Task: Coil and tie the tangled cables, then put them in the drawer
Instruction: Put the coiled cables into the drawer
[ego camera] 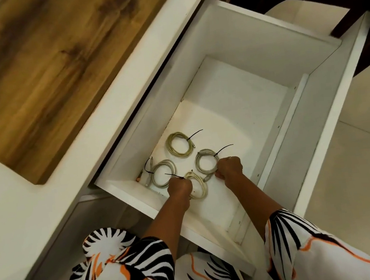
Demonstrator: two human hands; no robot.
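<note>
Inside the open white drawer lie four coiled cables (each with a black tie). The left hand grips the nearest coil; the right hand grips the coil beside it.

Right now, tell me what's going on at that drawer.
A person is setting coiled, tied cables into the open white drawer. The left hand grips the nearest coil; the right hand grips the right-hand coil. Two other coils already lie on the drawer floor, each bound with a black tie.
</note>
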